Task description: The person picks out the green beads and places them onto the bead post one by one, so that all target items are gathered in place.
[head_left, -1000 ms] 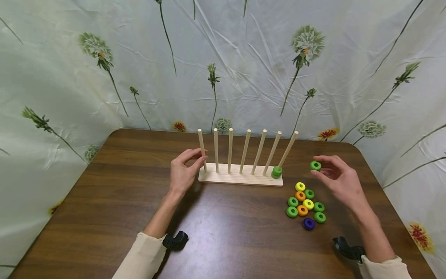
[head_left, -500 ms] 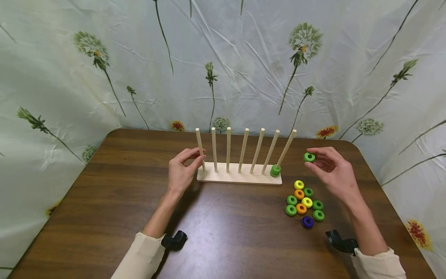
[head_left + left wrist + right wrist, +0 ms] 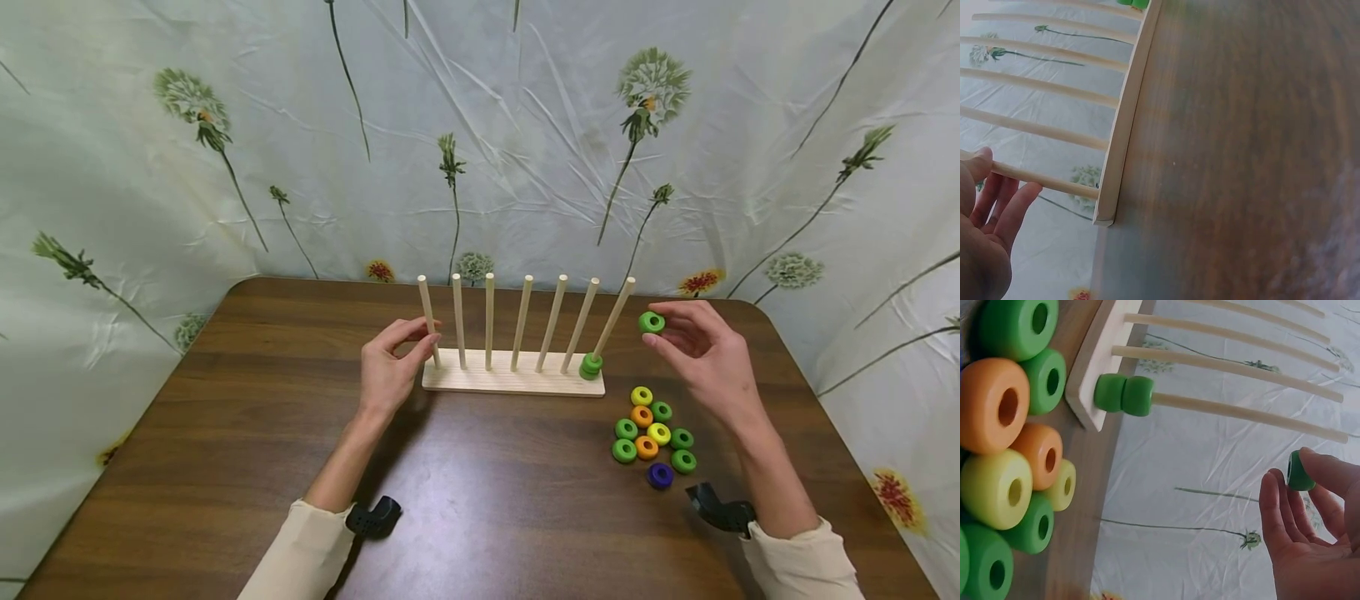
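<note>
A pale wooden stand (image 3: 502, 382) with a row of upright pegs sits on the table. At its left end my left hand (image 3: 386, 371) pinches the leftmost peg (image 3: 1054, 182) between thumb and fingers. Two green rings (image 3: 1124, 394) are stacked at the bottom of the rightmost peg (image 3: 615, 318); the other pegs carry none. To the right of that peg, my right hand (image 3: 705, 358) pinches a green ring (image 3: 652, 322) between thumb and fingertips. In the right wrist view the held ring is apart from the peg, a little beyond its tip.
Loose rings lie on the brown table (image 3: 487, 492) in front of the stand's right end: several green (image 3: 624, 451), two orange (image 3: 647, 447), two yellow (image 3: 658, 433) and one dark blue ring (image 3: 660, 476). Behind the table hangs a flower-patterned cloth (image 3: 540, 167).
My right hand has moved left and up, carrying the green ring closer to the rightmost peg. My left hand stays at the leftmost peg. The view has shifted slightly.
</note>
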`<state>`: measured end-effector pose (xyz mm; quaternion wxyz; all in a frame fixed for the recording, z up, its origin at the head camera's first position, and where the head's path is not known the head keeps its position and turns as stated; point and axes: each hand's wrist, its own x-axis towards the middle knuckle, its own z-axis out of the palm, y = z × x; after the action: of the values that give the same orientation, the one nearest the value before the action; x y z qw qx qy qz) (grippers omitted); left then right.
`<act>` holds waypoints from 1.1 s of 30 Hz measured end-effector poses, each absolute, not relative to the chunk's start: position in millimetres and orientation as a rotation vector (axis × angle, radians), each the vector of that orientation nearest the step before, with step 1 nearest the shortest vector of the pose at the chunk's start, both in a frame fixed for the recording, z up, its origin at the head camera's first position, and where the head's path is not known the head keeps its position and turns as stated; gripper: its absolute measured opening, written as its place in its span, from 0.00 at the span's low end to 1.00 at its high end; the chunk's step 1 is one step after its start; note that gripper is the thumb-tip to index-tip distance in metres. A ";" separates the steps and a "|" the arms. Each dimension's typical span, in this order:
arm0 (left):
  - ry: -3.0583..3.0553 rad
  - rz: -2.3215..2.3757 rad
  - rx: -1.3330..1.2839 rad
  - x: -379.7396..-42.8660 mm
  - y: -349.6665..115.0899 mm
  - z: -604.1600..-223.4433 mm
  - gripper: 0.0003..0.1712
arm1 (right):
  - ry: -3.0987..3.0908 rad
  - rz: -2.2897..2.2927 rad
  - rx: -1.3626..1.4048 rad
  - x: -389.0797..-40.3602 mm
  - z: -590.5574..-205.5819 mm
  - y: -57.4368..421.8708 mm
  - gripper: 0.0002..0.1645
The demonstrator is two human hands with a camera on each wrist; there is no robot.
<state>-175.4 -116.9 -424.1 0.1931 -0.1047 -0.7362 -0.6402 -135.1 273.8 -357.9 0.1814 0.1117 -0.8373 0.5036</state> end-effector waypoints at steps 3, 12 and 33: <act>-2.070 -1.794 -0.288 -175.3 -117.0 -424.1 0.11 | -2.363 1.411 0.310 -135.7 -356.0 270.9 0.24; -2.061 -1.812 -0.271 -174.5 -117.7 -424.6 0.11 | -2.322 1.414 0.330 -138.1 -349.9 264.0 0.25; -2.064 -1.815 -0.276 -174.7 -116.4 -424.3 0.11 | -2.187 1.407 0.293 -138.8 -335.5 253.2 0.24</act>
<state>-174.7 -116.4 -424.3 0.1886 -0.0982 -0.7338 -0.6453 -138.8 253.2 -335.5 0.2593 0.1081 -0.8072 0.5191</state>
